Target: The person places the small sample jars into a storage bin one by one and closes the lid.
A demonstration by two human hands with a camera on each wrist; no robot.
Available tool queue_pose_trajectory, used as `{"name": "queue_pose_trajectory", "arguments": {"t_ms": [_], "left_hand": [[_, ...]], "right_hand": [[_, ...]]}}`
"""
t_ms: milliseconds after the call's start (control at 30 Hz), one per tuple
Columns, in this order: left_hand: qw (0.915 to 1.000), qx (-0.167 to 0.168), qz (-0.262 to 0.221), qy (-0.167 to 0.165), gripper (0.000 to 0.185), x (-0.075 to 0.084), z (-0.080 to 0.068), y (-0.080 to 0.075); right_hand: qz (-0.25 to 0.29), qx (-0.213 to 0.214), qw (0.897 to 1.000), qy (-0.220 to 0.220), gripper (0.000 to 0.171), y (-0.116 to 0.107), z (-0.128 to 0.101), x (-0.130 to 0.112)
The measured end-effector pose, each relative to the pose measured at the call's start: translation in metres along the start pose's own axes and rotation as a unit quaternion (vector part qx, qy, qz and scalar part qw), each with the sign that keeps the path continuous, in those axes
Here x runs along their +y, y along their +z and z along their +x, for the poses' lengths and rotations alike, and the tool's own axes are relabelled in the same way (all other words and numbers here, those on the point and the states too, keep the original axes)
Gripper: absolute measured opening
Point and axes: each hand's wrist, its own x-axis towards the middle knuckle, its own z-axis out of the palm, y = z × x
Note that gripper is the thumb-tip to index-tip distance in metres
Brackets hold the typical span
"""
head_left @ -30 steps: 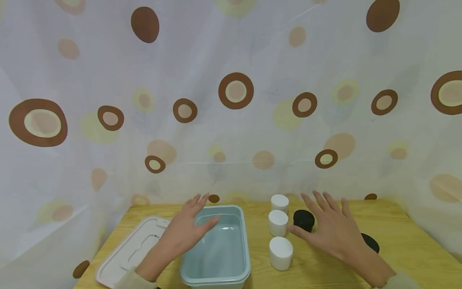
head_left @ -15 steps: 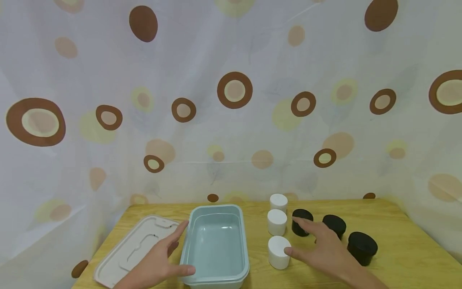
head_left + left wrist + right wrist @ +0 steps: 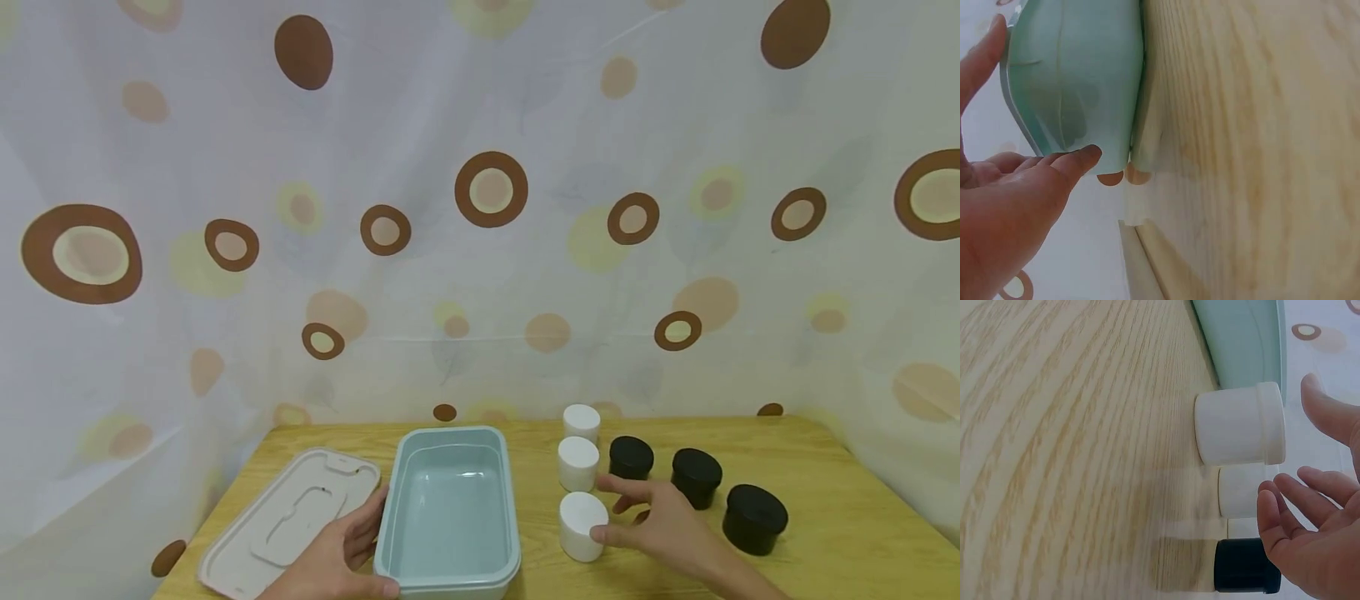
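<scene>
Behind the wooden table hangs a spotted curtain, closing off its far edge and both sides. On the left of the tabletop lies a pale lid, flat, its near corner reaching toward the table's front edge. Just right of it stands the open teal box. The left hand grips the box's near left corner, thumb over the rim and fingers curled against the outer wall, as the left wrist view shows. Bare wood runs between the box and a column of three white jars. The right hand hovers beside the nearest white jar, thumb tip at its side, fingers spread and relaxed, holding nothing. Three black jars sit well apart in a diagonal row toward the right edge, with open wood beyond them.
</scene>
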Motion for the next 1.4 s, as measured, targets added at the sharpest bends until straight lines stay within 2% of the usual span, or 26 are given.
{"name": "queue_pose_trajectory", "arguments": {"t_ms": [133,267,467,767,900,1100,1400], "left_hand": [[0.9989,-0.001,-0.047,-0.001,0.108,-0.003,-0.002,0.001],[0.9957,-0.017,-0.089,0.018,0.101,-0.008,-0.001,0.001],[0.9915,-0.025,-0.122,0.036,0.095,-0.014,-0.001,-0.001],[0.9904,-0.007,-0.138,0.006,0.094,-0.015,-0.001,-0.001],[0.9898,-0.007,-0.142,0.01,0.092,-0.014,-0.002,-0.001],[0.9909,0.01,-0.134,0.007,0.09,-0.012,-0.001,-0.001],[0.9916,0.01,-0.126,0.03,0.09,-0.013,-0.002,-0.001]], "right_hand": [[0.023,-0.011,1.0,0.008,0.068,0.001,0.002,0.003],[0.04,-0.025,0.999,0.007,0.067,0.001,0.004,0.005],[0.057,-0.034,0.998,0.005,0.067,0.002,0.006,0.009],[0.056,-0.03,0.998,0.011,0.068,0.006,0.009,0.012],[0.044,-0.029,0.998,0.017,0.068,0.007,0.01,0.012],[0.05,-0.04,0.998,0.012,0.069,0.007,0.011,0.011],[0.062,-0.046,0.997,0.002,0.07,0.005,0.01,0.011]]}}
